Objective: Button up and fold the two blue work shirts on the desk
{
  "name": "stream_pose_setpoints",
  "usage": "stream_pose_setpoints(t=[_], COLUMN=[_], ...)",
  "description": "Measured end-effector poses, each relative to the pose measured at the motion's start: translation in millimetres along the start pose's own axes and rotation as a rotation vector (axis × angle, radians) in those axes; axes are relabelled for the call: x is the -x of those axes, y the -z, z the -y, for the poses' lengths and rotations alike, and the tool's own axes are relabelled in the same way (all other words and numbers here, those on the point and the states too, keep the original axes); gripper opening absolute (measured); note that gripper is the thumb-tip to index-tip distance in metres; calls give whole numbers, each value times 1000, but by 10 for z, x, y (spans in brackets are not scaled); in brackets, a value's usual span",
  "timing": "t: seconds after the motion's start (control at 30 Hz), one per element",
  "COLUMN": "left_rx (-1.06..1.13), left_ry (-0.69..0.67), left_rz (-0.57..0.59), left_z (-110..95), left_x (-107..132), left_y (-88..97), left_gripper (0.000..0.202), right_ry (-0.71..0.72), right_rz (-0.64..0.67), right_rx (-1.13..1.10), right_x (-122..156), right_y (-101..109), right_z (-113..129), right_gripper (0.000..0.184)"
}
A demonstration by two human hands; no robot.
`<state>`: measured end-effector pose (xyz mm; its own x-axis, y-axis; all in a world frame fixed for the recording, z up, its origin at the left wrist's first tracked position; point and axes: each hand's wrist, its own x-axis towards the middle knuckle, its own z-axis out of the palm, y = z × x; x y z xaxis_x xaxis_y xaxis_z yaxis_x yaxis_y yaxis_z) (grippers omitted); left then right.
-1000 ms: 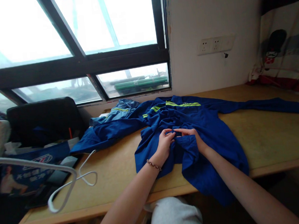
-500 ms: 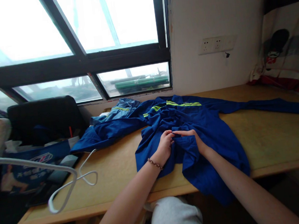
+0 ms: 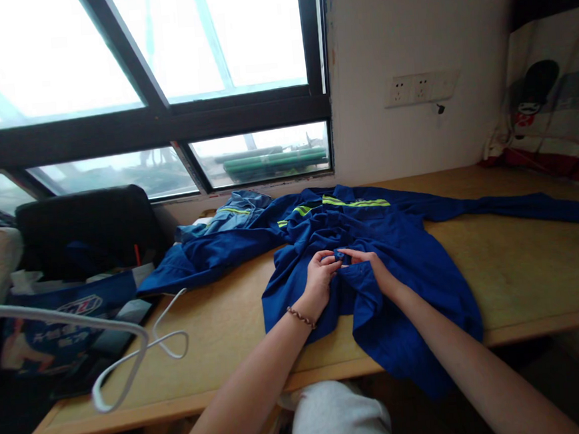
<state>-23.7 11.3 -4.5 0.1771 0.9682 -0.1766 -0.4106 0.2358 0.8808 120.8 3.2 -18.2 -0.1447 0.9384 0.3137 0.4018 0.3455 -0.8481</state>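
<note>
A dark blue work jacket [image 3: 413, 254] with yellow reflective stripes lies spread on the wooden table [image 3: 525, 279], its sleeves stretched to both sides. The lower front is bunched up between my hands, and one corner droops over the near edge. My left hand [image 3: 320, 275], with a beaded bracelet at the wrist, pinches the front edge of the jacket. My right hand [image 3: 371, 267] grips the same edge from the other side, fingertips close to the left ones. A small button [image 3: 341, 256] seems to show between the fingertips.
A light blue garment [image 3: 241, 211] with a yellow stripe lies at the back by the window. White cable [image 3: 143, 342] loops over the table's left side. A printed bag [image 3: 71, 314] and a black chair back [image 3: 87, 226] stand left. Wall sockets [image 3: 420, 88] are behind.
My fingertips have parted slightly, so a bit of the jacket's edge now shows between them. The rest of the jacket lies as before.
</note>
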Motion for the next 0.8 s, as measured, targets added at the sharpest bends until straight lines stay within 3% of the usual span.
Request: stream_pose_setpoints(t=[0.17,0.33,0.5,0.6,0.67,0.8], left_rx=[-20,-38,-173,-257,-289,-269], left_ry=[-86,-166,-204,-236,-249,-218], left_rz=[53,116,120,163,174,171], left_z=[-8,-22,21,54,61,2], left_x=[8,-70,-160,-187,-219,-352], left_y=[-3,31,63,77,84,103], left_gripper=[43,60,73,75,66,38], right_ry=[-74,-46,68,98,45,-252], right_rz=[15,-32,17,-74,-143,-265], right_rx=[-176,-309,81,219,183,-190], right_x=[5,42,112,183,207,147], right_y=[24,128,77,-5,-17,96], right_z=[91,231,348,419,439,365], right_gripper=[46,46,47,27,17,25])
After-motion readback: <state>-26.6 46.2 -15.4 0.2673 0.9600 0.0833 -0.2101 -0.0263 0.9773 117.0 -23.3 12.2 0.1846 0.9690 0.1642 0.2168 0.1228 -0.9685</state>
